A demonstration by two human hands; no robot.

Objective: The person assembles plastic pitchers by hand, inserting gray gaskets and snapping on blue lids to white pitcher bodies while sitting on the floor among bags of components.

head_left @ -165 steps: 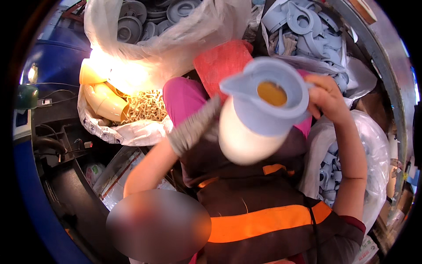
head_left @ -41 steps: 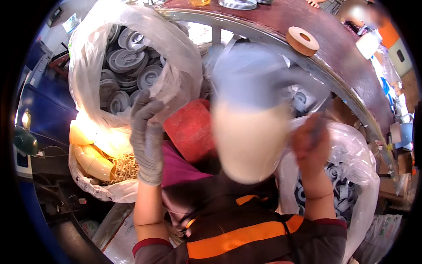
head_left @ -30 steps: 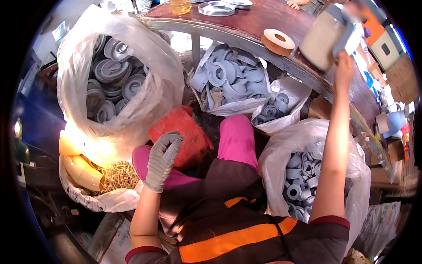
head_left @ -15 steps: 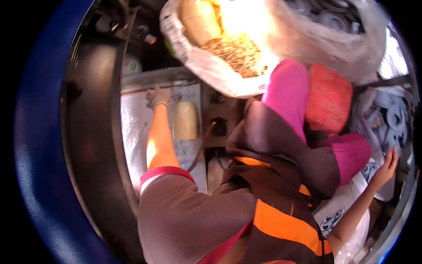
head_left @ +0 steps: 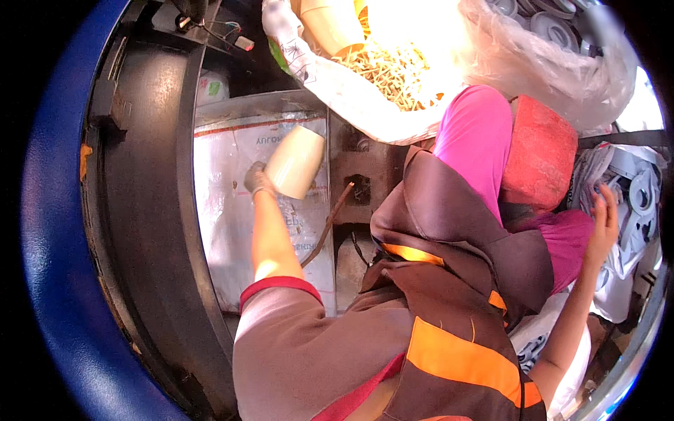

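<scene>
Cream cone-shaped part (head_left: 295, 163), smooth and tapered, sits in the left hand (head_left: 258, 179), which wears a grey glove and is closed round its lower narrow end. The part is tilted, its wider end pointing up and to the right. It hangs above a flat silver-white sheet (head_left: 232, 238) with a red edge strip, which lies on the floor between a dark curved metal frame (head_left: 151, 210) and a rusty brown metal block (head_left: 365, 175). A thin brown rod (head_left: 328, 224) leans across the sheet's right edge, just beside the block.

Left forearm runs bare from a red-banded brown sleeve (head_left: 281, 288) up to the glove.

Right hand (head_left: 604, 221) is bare, fingers spread apart and holding nothing. It is raised at the right side, near a clear bag of grey ring-shaped parts (head_left: 639, 196); contact with the bag cannot be told.

Above the cone part, well apart from it, a white plastic bag (head_left: 351, 84) lies open, holding pale straw-like shavings (head_left: 390, 67) and further cream cones (head_left: 333, 24). A second clear bag (head_left: 554, 42) at top right holds grey round parts. A red mesh-covered item (head_left: 537, 158) rests beside the person's pink trouser leg (head_left: 477, 140). A blue curved rim (head_left: 53, 231) bounds the left side of the view.
</scene>
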